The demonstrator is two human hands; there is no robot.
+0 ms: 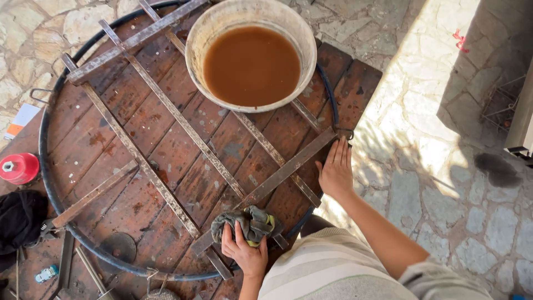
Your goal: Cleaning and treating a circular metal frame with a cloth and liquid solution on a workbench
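- 2 hands: left hand (245, 253), right hand (335, 169)
- 1 grey rag (248, 222)
- 1 round basin (251, 54) with brown liquid
- 1 round metal frame (166, 144)
- 1 red can (19, 168)
- 1 black cloth (19, 219)
- 1 grinding disc (117, 248)
- 1 small toy car (45, 273)

My left hand (245, 251) and right hand (336, 170) bare, no gloves, no rings. Forearms uncovered. Short-sleeved shirt (333, 266), pale grey with wide cream stripes.
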